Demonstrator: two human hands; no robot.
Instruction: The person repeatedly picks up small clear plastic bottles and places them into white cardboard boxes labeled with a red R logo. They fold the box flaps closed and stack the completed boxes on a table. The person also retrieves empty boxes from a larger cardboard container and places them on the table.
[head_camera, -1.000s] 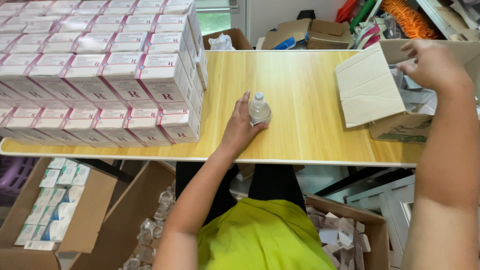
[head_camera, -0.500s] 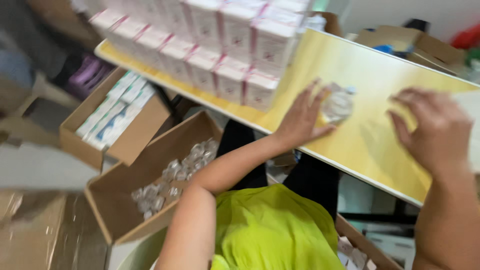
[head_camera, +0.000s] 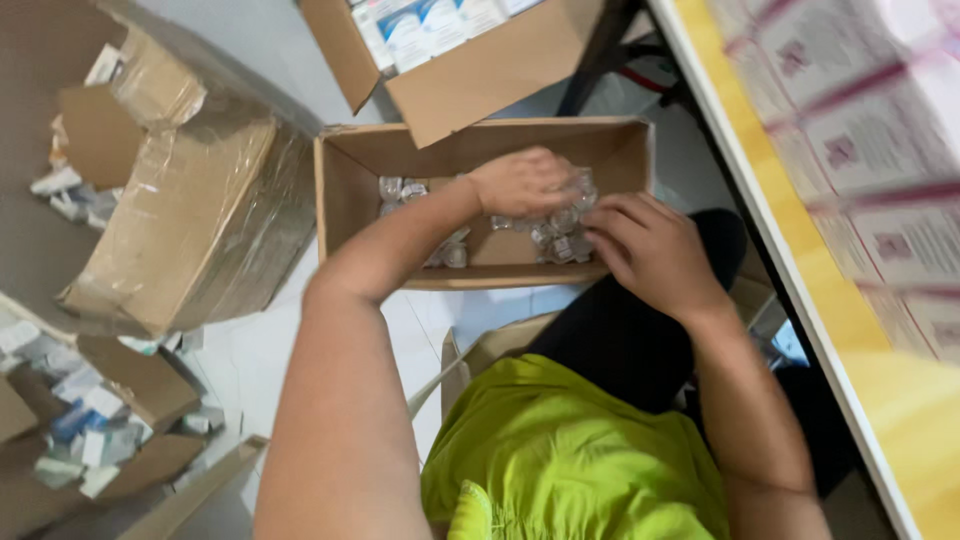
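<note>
Head view: looking down past a lime-green shirt at both hands inside a floor carton.
Left hand: palm down, fingers curled over a cluster of small clear bottles; whether it is clamped on one I cannot tell.
Right hand: just beside the left hand, fingers spread and slightly bent, fingertips touching the same bottles; nothing visibly clamped.
Small clear bottles: loose on the carton floor, directly under and between the two hands; a few more lie beyond the left wrist.
Open cardboard box: brown, flaps up, surrounds both hands; stands on the pale floor.
Second open box: just beyond the hands, holds white and blue packets.
Taped carton: well to the outer side of the left arm, wrapped in clear film, tilted.
Yellow table: on the right-hand side, its edge running past the right forearm; stacked white-and-pink cartons on it, blurred.
Scattered small packets: far outside the left elbow, in flattened cardboard.
</note>
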